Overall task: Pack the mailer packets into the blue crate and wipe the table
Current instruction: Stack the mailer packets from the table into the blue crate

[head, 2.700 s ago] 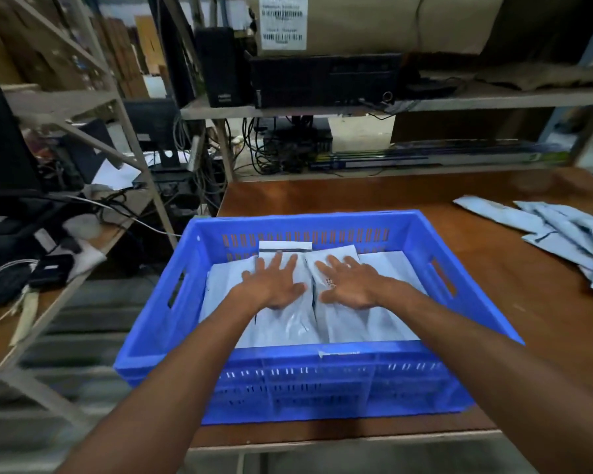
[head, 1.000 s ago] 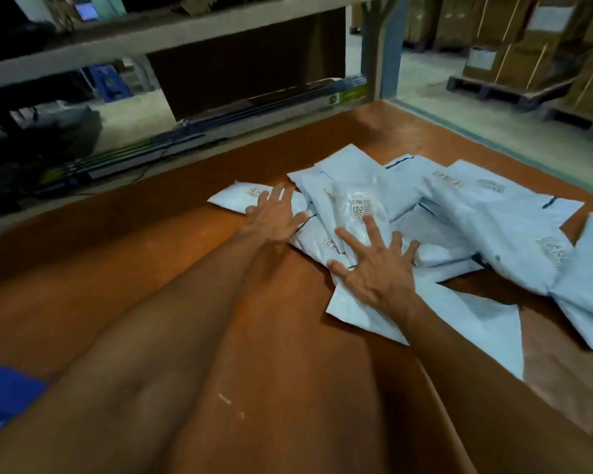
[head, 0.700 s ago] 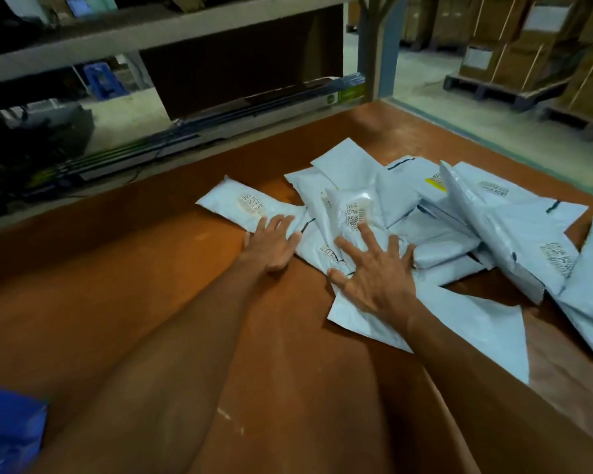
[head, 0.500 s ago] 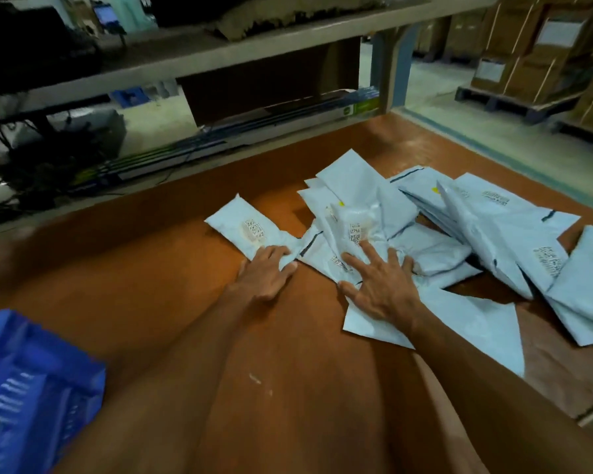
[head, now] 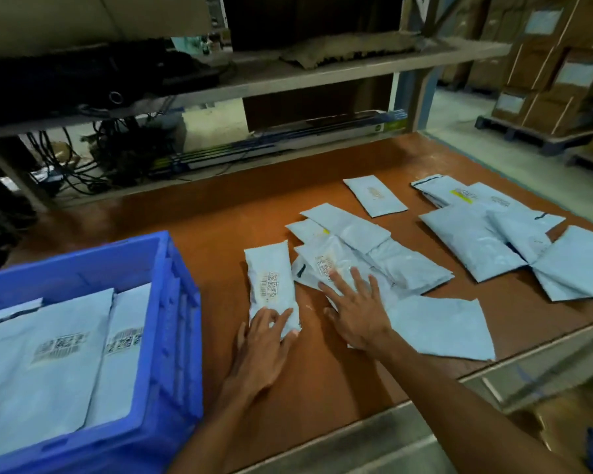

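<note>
Brown table (head: 220, 227), shelving behind; left hand (head: 262, 340), right hand (head: 356, 313) flat on packets (head: 271, 278), fingers spread.

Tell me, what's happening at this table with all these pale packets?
A person is packing pale blue plastic mailer packets into a blue plastic crate, which already holds several. The left hand rests on the near end of one narrow labelled packet lying by itself beside the crate. The right hand lies flat on a loose pile of packets. More packets are scattered over the brown wooden table, so packing is unfinished.
</note>
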A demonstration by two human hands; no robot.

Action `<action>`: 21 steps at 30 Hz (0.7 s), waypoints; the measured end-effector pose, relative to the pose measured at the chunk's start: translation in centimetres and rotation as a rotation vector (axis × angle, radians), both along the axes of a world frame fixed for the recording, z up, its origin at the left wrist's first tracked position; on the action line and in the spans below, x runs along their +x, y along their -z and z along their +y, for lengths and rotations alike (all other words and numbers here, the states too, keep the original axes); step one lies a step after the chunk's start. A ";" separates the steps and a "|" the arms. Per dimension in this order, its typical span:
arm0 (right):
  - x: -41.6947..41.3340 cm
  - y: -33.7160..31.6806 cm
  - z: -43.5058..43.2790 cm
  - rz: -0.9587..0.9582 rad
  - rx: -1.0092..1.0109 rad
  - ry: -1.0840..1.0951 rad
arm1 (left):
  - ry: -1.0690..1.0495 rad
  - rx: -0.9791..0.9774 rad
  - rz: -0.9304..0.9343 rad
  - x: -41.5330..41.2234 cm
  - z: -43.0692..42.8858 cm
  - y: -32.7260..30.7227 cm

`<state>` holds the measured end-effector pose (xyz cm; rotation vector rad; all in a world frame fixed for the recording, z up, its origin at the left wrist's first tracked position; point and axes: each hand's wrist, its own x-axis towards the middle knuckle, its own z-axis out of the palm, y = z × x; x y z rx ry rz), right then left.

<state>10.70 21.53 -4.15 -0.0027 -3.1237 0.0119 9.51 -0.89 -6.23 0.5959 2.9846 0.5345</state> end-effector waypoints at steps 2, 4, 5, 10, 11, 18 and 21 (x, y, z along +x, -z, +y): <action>1.4 -0.3 -1.7 -0.012 -0.037 0.006 | -0.004 0.005 0.047 1.3 -1.0 0.0; 2.8 -0.4 -3.1 0.055 -0.021 -0.011 | -0.010 0.011 0.108 2.3 -1.5 -0.5; 3.4 -0.5 -3.6 0.080 -0.011 -0.025 | -0.023 0.013 0.135 2.7 -1.5 -1.0; 4.3 -0.7 -4.2 0.152 -0.059 0.033 | -0.181 0.147 0.247 3.1 -1.1 -3.3; 4.1 -0.8 -4.1 0.147 -0.091 0.032 | -0.183 0.114 0.231 2.3 -0.8 -3.5; 3.7 2.0 -4.1 -0.015 -0.149 -0.024 | -0.145 -0.150 -0.105 -0.6 0.5 -0.7; 4.0 2.5 -4.5 -0.001 -0.179 -0.028 | -0.138 -0.116 0.040 0.9 0.9 -0.2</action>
